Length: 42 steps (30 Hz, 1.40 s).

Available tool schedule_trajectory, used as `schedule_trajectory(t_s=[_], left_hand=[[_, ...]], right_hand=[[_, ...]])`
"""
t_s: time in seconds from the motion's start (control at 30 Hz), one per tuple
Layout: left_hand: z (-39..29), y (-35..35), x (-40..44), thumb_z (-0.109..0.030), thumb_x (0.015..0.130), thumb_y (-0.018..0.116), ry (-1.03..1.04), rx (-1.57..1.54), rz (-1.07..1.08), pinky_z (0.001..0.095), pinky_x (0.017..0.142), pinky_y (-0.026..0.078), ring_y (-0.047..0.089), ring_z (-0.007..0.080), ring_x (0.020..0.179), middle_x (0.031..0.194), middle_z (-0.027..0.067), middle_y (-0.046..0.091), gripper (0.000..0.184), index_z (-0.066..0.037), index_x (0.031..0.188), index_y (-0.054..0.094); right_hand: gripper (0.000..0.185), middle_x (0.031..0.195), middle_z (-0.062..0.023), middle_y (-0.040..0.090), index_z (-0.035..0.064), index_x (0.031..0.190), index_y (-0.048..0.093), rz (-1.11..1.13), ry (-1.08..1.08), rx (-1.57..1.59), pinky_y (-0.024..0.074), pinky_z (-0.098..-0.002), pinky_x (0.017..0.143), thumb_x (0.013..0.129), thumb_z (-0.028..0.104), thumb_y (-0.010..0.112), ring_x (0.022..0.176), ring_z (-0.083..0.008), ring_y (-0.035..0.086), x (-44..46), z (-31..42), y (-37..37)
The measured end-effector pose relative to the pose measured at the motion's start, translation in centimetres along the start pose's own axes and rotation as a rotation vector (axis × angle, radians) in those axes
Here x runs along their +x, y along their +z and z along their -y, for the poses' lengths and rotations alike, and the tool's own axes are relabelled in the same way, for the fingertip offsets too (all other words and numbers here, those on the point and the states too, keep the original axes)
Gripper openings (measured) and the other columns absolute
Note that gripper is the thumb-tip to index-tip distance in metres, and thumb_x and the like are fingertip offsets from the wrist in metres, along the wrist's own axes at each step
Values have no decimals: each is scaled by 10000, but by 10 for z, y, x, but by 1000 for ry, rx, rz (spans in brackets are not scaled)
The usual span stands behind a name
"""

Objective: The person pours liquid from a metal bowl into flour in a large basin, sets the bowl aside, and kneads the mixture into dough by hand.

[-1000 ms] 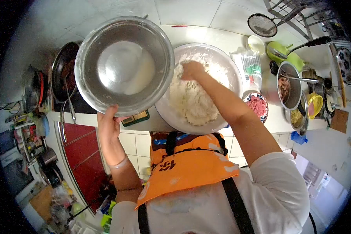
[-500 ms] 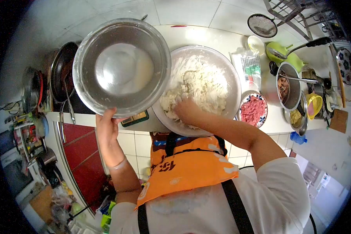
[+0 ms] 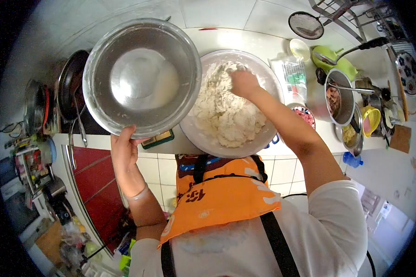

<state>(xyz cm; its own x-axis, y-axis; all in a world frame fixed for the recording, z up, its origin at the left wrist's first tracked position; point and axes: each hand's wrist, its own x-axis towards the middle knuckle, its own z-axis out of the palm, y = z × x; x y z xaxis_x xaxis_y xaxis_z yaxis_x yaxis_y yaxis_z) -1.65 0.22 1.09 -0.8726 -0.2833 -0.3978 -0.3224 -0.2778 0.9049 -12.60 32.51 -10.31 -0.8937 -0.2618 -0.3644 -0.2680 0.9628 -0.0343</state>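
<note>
My left hand [image 3: 125, 147] grips the near rim of a metal bowl [image 3: 97, 87], thumb on the inside. The bowl is tilted so its inside faces me, and a little cloudy pale liquid lies in it. To its right, a wide basin [image 3: 276, 87] holds shaggy floury dough [image 3: 235, 122]. My right hand [image 3: 245, 84] is in the basin at the far side of the dough, fingers curled into it and partly hidden by it.
Right of the basin are a plastic bag [image 3: 291, 76], a patterned bowl of pink minced meat [image 3: 304, 115], a metal pot [image 3: 345, 113] with a ladle and a yellow strainer [image 3: 370, 122]. Dark pans [image 3: 69, 87] stand at the left, on the stove.
My right hand has moved from the near-left of the dough to its far side, and the dough is now bunched toward the near side. My left hand still holds the bowl.
</note>
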Motion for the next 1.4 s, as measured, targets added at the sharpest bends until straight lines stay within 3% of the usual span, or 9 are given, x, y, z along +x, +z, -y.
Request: schedule_trajectory(t_s=[0.07, 0.13, 0.27, 0.4, 0.57, 0.9, 1.0, 1.1, 1.4], left_hand=[[2, 1, 2, -7, 734, 498, -6, -19, 21, 375, 606, 584, 598, 317, 854, 1081, 224, 494, 473, 96, 1170, 346], [4, 1, 4, -7, 733, 497, -10, -34, 31, 376, 605, 584, 598, 315, 854, 1086, 223, 491, 479, 94, 1175, 342], [7, 5, 7, -17, 720, 502, 6, -16, 27, 372, 593, 587, 595, 319, 855, 1102, 222, 478, 523, 88, 1199, 319], [4, 14, 6, -27, 710, 515, 3, -1, -10, 360, 578, 590, 596, 317, 851, 1100, 219, 475, 549, 79, 1208, 311], [0, 15, 5, 12, 742, 478, 7, -7, 40, 371, 584, 587, 605, 309, 818, 1048, 220, 495, 444, 97, 1151, 330], [0, 10, 5, -18, 721, 522, -36, 9, 53, 372, 623, 583, 578, 313, 903, 1108, 212, 477, 521, 84, 1196, 333], [4, 5, 7, -17, 724, 521, -16, 6, 72, 377, 630, 581, 579, 316, 899, 1103, 211, 481, 514, 88, 1192, 333], [6, 5, 7, -17, 725, 514, -17, 3, 59, 386, 637, 580, 580, 322, 895, 1097, 210, 484, 505, 88, 1186, 338], [1, 15, -10, 2, 748, 481, 18, -8, 11, 357, 593, 586, 616, 303, 785, 1012, 238, 513, 426, 127, 1130, 341]], right_hand=[[609, 1130, -184, 522, 79, 1267, 398, 163, 151, 390, 409, -423, 899, 757, 329, 618, 1125, -335, 439, -11, -13, -4], [868, 1136, -197, 521, 3, 1331, 250, 245, 134, 187, 401, -403, 912, 700, 436, 661, 1140, -327, 426, -11, -8, 29], [948, 1277, -240, 368, 148, 1378, 203, 172, 155, -12, 360, -533, 927, 639, 444, 718, 1212, -429, 304, -37, 55, 50], [672, 1294, -258, 317, 190, 1330, 322, 162, 22, 80, 400, -549, 870, 737, 203, 638, 1191, -440, 326, -53, 78, 39], [521, 1094, -212, 468, 149, 1242, 439, 136, -275, 40, 503, -362, 721, 743, 30, 528, 958, -339, 521, -57, 82, 50], [507, 929, -164, 574, 118, 1163, 525, 22, -280, 122, 496, -368, 746, 668, 42, 604, 837, -291, 586, -11, -9, -4], [478, 1085, -170, 552, 174, 1148, 538, 190, -249, -16, 490, -411, 794, 689, 61, 608, 1019, -337, 531, -28, -9, -8], [689, 1357, -165, 284, 236, 1231, 476, 153, -434, -217, 411, -526, 898, 602, 231, 755, 1207, -457, 286, -74, 10, -4], [617, 1253, -173, 401, 250, 1239, 465, 25, -289, -82, 498, -406, 771, 668, 119, 660, 1014, -403, 497, -31, 7, 38]])
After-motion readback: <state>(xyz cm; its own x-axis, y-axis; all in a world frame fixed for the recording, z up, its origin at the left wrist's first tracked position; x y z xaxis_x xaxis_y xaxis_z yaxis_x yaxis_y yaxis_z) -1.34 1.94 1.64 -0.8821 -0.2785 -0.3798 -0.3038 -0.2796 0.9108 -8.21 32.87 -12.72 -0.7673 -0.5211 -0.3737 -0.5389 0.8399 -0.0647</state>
